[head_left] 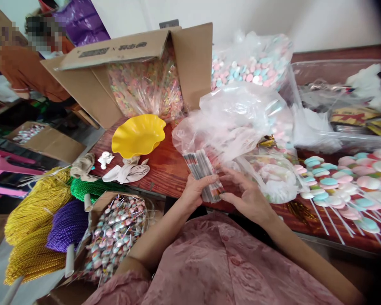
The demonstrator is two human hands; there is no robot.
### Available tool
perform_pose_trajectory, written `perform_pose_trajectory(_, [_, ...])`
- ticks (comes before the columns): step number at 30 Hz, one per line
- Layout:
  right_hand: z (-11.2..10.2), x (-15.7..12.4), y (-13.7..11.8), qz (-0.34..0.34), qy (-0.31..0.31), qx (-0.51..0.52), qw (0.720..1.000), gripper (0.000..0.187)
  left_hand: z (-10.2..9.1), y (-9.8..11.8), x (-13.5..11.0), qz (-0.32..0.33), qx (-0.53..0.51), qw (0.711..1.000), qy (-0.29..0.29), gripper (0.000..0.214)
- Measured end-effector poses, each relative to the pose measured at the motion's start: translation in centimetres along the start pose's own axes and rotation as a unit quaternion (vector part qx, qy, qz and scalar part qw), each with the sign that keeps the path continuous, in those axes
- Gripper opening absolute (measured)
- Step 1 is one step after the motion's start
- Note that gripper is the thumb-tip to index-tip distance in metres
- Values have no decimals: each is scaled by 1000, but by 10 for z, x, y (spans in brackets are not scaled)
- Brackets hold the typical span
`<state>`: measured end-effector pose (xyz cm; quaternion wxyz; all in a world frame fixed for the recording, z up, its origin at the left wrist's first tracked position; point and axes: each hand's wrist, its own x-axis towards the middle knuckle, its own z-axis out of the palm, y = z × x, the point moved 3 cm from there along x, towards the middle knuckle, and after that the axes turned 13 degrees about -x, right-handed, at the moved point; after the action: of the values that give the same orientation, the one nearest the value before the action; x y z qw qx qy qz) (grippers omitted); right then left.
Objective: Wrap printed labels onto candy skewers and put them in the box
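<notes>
My left hand (195,191) grips a bundle of thin striped sticks (202,169) near its lower end, fingers wrapped round it. My right hand (247,195) touches the same bundle from the right, its fingertips pinching at the sticks' lower tips. The bundle's upper end reaches into a clear plastic bag (231,120) lying on the red-brown table (165,165). Both hands are at the table's near edge, just above my pink sleeves.
A yellow wavy bowl (138,134) sits left of the bag, before an open cardboard box (136,72) of coloured sweets. Pastel lollipops (346,182) lie at the right. A box of wrapped lollipops (114,233) and gold, purple, green cord bundles (38,224) stand lower left. A person sits far left.
</notes>
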<state>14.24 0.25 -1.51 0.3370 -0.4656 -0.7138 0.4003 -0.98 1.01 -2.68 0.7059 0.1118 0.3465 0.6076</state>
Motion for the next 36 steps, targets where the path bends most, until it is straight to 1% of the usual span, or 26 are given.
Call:
perform_pose_trajectory(2, [-2, 2, 3, -1, -12, 7, 1000, 61, -2, 1, -1, -13, 10, 1000, 12, 47])
perform_pose_trajectory(4, [-2, 2, 2, -19, -10, -22, 1000, 60, -4, 2, -1, -23, 16, 999, 22, 46])
perform_pose_trajectory(6, [2, 1, -1, -53, 5, -82, 995, 60, -5, 3, 0, -19, 15, 999, 32, 45])
perform_pose_trajectory(7, [4, 0, -3, -73, 23, -124, 989, 61, -6, 3, 0, -9, 11, 999, 38, 45])
perform_pose_trajectory(9, [9, -1, -8, -114, 67, -210, 969, 62, -6, 2, 2, 13, 2, 999, 51, 43])
perform_pose_trajectory(11, [14, -1, -11, -148, 108, -280, 942, 64, -5, 0, 3, 26, 1, 998, 55, 42])
perform_pose_trajectory(13, [18, 0, -12, -167, 129, -344, 915, 66, -4, -3, 3, 29, 10, 998, 47, 40])
perform_pose_trajectory(16, [21, 4, -9, -162, 141, -420, 882, 65, -3, -7, 3, 34, 22, 999, 26, 36])
perform_pose_trajectory(18, [22, 8, -5, -149, 156, -445, 869, 60, -4, -9, 5, 41, 15, 999, 21, 34])
perform_pose_trajectory(20, [24, 14, -1, -146, 168, -452, 864, 53, -7, -10, 7, 46, 3, 999, 28, 34])
perform_pose_trajectory(22, [26, 22, 2, -165, 152, -448, 865, 47, -10, -7, 9, 49, 0, 998, 42, 36])
perform_pose_trajectory(25, [23, 33, 2, -195, 86, -425, 880, 44, -15, -1, 10, 38, 16, 998, 45, 39])
perform_pose_trajectory(27, [15, 39, -2, -186, 43, -416, 889, 45, -18, 4, 8, 28, 28, 999, 29, 43])
perform_pose_trajectory(29, [6, 44, -8, -178, 16, -418, 891, 44, -21, 7, 6, 24, 44, 999, 16, 46])
perform_pose_trajectory(32, [-3, 46, -19, -183, -25, -443, 877, 44, -25, 6, 2, 13, 50, 999, 14, 46])
perform_pose_trajectory(34, [-3, 44, -23, -183, -57, -467, 863, 46, -26, 3, 3, 2, 22, 1000, 22, 45])
perform_pose_trajectory(36, [0, 38, -27, -184, -70, -489, 850, 49, -27, 0, 7, -12, -28, 999, 41, 42])
